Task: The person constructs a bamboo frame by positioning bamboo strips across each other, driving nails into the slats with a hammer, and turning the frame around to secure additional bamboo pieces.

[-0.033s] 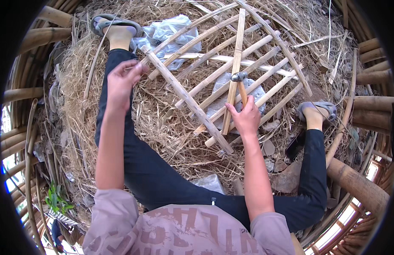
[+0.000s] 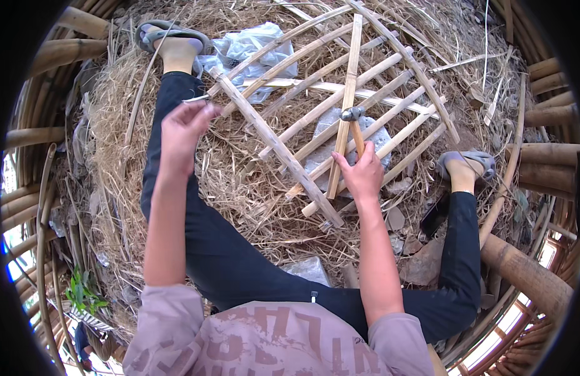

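- Near the lower end of the pale bamboo strip [image 2: 349, 81], my right hand [image 2: 363, 174] is curled closely around the handle of the hammer [image 2: 357, 133]; the thumb seems to lie upon the strip, perhaps to steady both together.
- The hammer's head appears to rest against the strip, so its weight may help to press it down.
- My left hand [image 2: 182, 136] is raised beside the upper left corner of the frame, fingers half curled toward the thumb; whether they pinch some small thing, I cannot tell.
- The bamboo lattice [image 2: 271, 138] lies between my legs [image 2: 240, 257], the strip crossing over its bars; a grey stone [image 2: 327, 121] shows beneath, probably as firm support.
- I keep the legs wide, I think, to leave room for it.
- Around lies dry straw [image 2: 227, 169], and a clear plastic bag [image 2: 265, 34] is near my left foot [image 2: 177, 55].
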The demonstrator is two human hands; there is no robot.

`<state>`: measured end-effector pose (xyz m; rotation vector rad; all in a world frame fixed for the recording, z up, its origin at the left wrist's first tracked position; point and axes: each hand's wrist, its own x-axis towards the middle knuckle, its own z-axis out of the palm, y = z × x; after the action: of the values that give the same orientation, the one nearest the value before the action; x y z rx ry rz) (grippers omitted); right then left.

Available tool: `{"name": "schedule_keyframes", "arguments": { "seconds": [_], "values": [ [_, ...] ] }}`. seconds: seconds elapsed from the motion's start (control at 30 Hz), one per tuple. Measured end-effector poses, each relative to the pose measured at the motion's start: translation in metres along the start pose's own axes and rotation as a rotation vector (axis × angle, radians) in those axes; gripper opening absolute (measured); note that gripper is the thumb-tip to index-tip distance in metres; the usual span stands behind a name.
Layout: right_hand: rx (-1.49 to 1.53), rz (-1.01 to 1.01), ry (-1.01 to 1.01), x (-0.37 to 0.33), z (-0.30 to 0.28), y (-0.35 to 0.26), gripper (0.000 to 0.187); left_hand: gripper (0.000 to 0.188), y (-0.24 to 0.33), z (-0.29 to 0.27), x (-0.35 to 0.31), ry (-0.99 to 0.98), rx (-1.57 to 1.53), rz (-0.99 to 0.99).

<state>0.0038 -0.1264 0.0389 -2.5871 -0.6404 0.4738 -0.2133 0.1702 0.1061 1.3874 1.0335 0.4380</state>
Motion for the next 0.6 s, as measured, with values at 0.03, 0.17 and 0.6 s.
{"name": "schedule_keyframes", "arguments": {
  "seconds": [0.03, 0.17, 0.6],
  "values": [
    [0.007, -0.013, -0.005, 0.000, 0.000, -0.001, 0.067, 0.018, 0.004, 0.006, -0.026, -0.003, -0.016, 0.031],
    [-0.011, -0.018, 0.017, -0.001, 0.003, 0.000, 0.068, 0.011, -0.023, 0.018, -0.090, -0.005, -0.108, 0.042],
    [0.012, -0.036, 0.041, 0.000, 0.010, 0.006, 0.072, 0.013, -0.063, 0.047, -0.173, 0.055, 0.066, 0.046]
  ]
}}
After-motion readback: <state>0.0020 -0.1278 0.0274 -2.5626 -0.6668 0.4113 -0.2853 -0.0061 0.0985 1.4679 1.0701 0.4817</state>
